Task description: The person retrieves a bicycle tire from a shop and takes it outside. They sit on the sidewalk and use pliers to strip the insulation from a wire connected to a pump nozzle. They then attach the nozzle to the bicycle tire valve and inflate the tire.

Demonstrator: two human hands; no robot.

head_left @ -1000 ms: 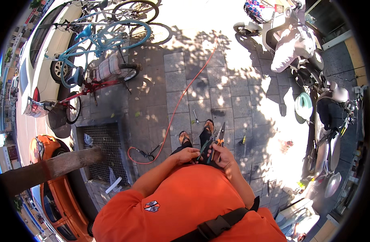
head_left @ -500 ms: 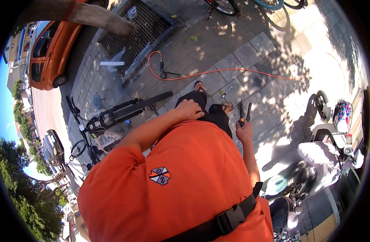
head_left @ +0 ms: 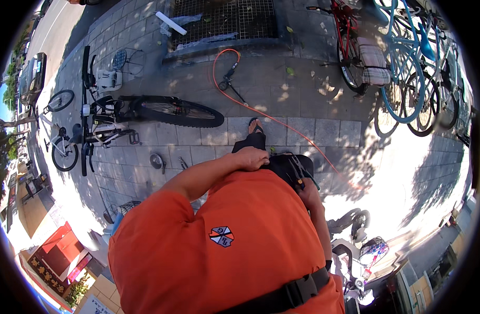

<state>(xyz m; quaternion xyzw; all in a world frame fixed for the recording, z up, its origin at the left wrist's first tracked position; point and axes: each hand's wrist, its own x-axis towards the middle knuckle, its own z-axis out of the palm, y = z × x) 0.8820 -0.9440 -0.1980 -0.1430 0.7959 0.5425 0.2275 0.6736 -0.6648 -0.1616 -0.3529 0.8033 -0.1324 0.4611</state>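
My left hand (head_left: 250, 158) is closed at the front of my dark trousers (head_left: 275, 166), just above the orange shirt (head_left: 219, 220); whether anything is inside its fingers I cannot make out. My right hand (head_left: 309, 192), farther right and lower, is wrapped round the handles of black-and-orange pliers (head_left: 297, 172), whose jaws point up and forward, with what looks like a second long tool alongside. A sandalled foot (head_left: 253, 125) shows on the paving beyond my left hand.
A mountain bike (head_left: 177, 111) is at left, near loose tools (head_left: 183, 163). An orange hose (head_left: 282, 123) with a gauge (head_left: 225, 83) crosses the paving (head_left: 192, 138) below a metal grate (head_left: 219, 15). Several bikes (head_left: 402, 78) stand at upper right, a scooter (head_left: 355, 261) at lower right.
I have turned left, so the mountain bike now lies ahead and the parked bikes at upper right. My hands have moved apart; the left one is at my trousers, the right still grips pliers.
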